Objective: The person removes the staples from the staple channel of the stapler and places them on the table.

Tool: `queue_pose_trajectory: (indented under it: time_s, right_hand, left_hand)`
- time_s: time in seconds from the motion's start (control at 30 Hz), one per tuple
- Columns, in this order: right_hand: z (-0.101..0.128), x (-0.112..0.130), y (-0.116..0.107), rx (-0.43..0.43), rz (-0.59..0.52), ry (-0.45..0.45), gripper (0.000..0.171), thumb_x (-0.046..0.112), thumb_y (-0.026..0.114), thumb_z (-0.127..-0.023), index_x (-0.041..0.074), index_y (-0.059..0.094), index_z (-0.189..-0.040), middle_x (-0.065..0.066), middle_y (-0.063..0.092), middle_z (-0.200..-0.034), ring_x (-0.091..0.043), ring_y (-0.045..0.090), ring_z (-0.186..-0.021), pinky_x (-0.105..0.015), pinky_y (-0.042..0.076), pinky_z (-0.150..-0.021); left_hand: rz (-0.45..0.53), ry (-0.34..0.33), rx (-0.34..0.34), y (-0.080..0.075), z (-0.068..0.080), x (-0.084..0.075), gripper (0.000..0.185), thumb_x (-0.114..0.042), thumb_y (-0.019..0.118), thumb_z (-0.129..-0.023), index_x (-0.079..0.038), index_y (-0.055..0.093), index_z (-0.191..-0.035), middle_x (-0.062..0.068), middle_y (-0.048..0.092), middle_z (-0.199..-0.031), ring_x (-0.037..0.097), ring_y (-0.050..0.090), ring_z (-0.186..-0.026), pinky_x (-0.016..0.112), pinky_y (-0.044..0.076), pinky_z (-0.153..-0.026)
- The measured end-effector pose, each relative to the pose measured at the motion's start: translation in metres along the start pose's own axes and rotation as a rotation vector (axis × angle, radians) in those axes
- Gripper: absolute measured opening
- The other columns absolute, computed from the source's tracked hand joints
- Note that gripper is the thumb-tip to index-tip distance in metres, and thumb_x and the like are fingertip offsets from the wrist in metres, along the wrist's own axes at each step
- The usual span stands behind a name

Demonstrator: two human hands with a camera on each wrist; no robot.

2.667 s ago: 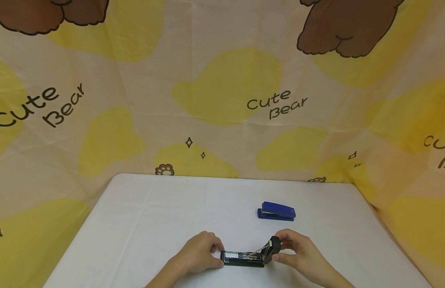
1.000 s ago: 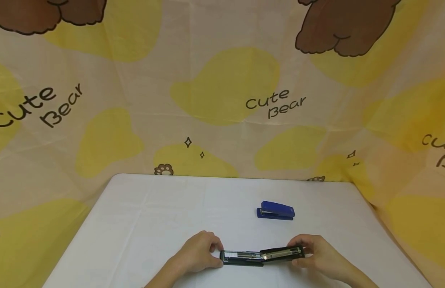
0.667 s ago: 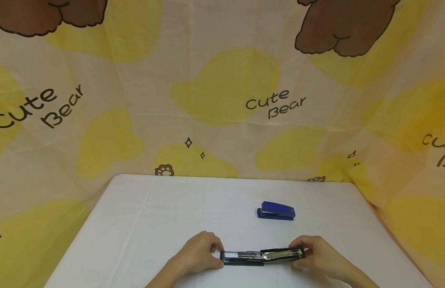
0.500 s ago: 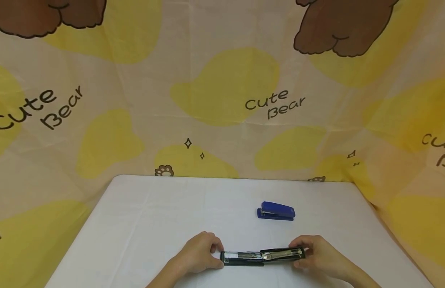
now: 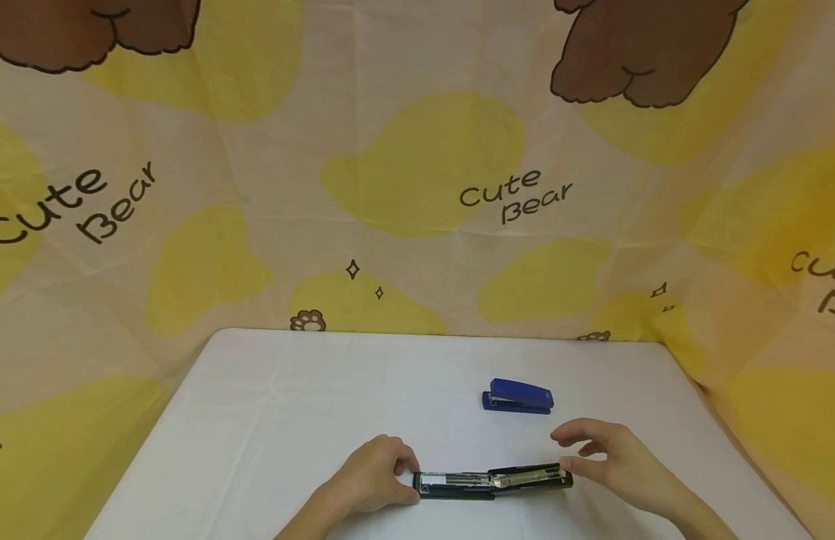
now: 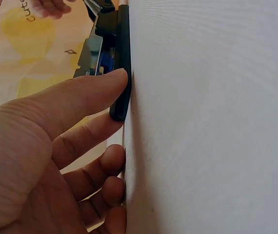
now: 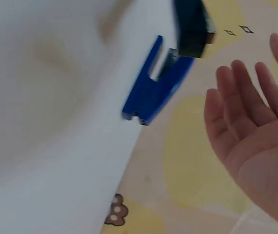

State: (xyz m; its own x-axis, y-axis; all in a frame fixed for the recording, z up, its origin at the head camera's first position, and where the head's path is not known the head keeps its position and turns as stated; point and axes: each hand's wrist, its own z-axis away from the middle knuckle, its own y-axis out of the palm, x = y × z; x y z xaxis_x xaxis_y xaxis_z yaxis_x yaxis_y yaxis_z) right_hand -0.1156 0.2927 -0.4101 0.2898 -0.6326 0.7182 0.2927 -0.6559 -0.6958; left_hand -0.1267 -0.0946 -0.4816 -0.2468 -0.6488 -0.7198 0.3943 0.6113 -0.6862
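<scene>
A black stapler (image 5: 458, 492) lies unfolded on the table, its top arm swung far back to the right so that the metal inside shows. My left hand (image 5: 371, 477) pinches the left end of its base; in the left wrist view the thumb (image 6: 97, 87) lies along the black base (image 6: 123, 44). At the other end, my right hand (image 5: 626, 463) hovers with its fingers spread. Its thumb overlaps the tip of the top arm in the head view. In the right wrist view the palm (image 7: 261, 136) faces the stapler's dark end (image 7: 192, 36), apart from it.
A blue stapler (image 5: 521, 395) rests on the white table (image 5: 309, 397) behind the black one, slightly right of centre. A patterned cloth (image 5: 403, 165) with bears and yellow patches hangs behind the table and at its sides.
The black stapler's top arm has swung from raised to nearly flat on the right. Since half a second ago my right hand has let go and lifted away. The left hand stays put.
</scene>
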Motion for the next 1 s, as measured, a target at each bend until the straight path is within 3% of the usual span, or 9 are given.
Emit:
queue_pose_trajectory:
  time_s: [0.3, 0.53, 0.8, 1.0]
  right_hand:
    - [0.000, 0.022, -0.003, -0.104, -0.079, 0.198, 0.029, 0.023, 0.071, -0.101, 0.005, 0.071, -0.124, -0.007, 0.074, -0.120, -0.015, 0.070, -0.099, -0.024, 0.056, -0.080]
    - [-0.002, 0.031, 0.010, -0.106, -0.165, 0.153, 0.026, 0.020, 0.071, -0.101, 0.003, 0.070, -0.122, -0.010, 0.074, -0.118, -0.013, 0.070, -0.098, -0.025, 0.056, -0.082]
    - [-0.008, 0.035, 0.031, -0.027, -0.264, 0.137, 0.031, 0.022, 0.072, -0.100, 0.001, 0.069, -0.122, -0.015, 0.073, -0.117, -0.018, 0.071, -0.099, -0.025, 0.057, -0.082]
    - [-0.011, 0.036, 0.048, 0.052, -0.355, 0.100, 0.030, 0.014, 0.070, -0.101, -0.005, 0.066, -0.124, -0.018, 0.071, -0.117, -0.021, 0.072, -0.098, -0.025, 0.058, -0.083]
  left_hand:
    - [-0.001, 0.008, -0.001, 0.000, 0.001, 0.000, 0.025, -0.021, 0.092, -0.071, -0.021, 0.078, -0.091, -0.009, 0.053, -0.077, 0.007, 0.045, -0.074, 0.027, 0.039, -0.066]
    - [-0.007, 0.002, -0.002, 0.000, 0.001, 0.000, 0.026, -0.022, 0.093, -0.071, -0.021, 0.079, -0.092, -0.008, 0.053, -0.077, 0.007, 0.045, -0.075, 0.027, 0.038, -0.065]
    - [0.011, 0.006, -0.002, -0.002, 0.002, -0.001, 0.028, -0.023, 0.094, -0.071, -0.019, 0.079, -0.095, -0.010, 0.052, -0.073, 0.007, 0.044, -0.072, 0.027, 0.037, -0.063]
    - [0.017, 0.006, -0.005, -0.001, 0.002, 0.000, 0.028, -0.022, 0.094, -0.071, -0.018, 0.079, -0.095, -0.011, 0.051, -0.071, 0.007, 0.045, -0.072, 0.027, 0.037, -0.064]
